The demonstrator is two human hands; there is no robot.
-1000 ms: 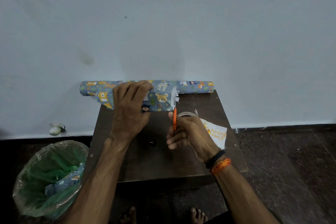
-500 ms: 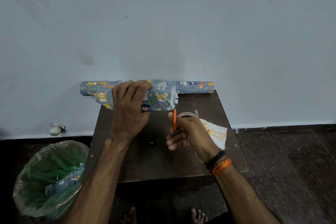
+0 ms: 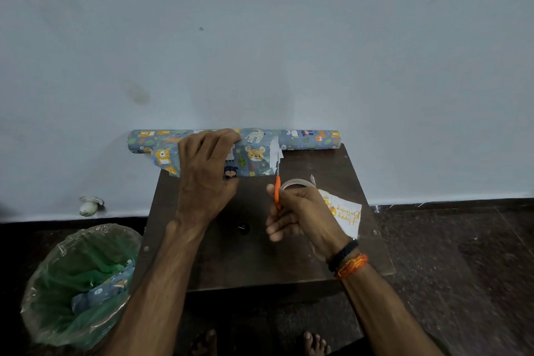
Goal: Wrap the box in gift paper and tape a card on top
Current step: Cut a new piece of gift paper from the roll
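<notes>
A roll of blue animal-print gift paper [image 3: 310, 139] lies along the table's far edge against the wall. Its loose sheet [image 3: 254, 157] hangs toward me. My left hand [image 3: 206, 170] lies on that sheet with its fingers bent over the sheet's far part. My right hand [image 3: 299, 212] grips orange-handled scissors [image 3: 277, 186], whose blades reach into the sheet's ragged white right edge. A roll of clear tape [image 3: 297, 183] sits just behind my right hand. The white birthday card [image 3: 346, 215] lies to its right. No box shows in the view.
The small dark wooden table [image 3: 248, 263] stands against a pale wall. A bin lined with a green bag [image 3: 78, 283] holding paper scraps stands on the floor at the left. A small white object [image 3: 90, 205] lies by the wall. My bare toes [image 3: 316, 344] show below the table.
The scissors have crept a little farther up into the paper's right edge. My left hand has stayed on the sheet.
</notes>
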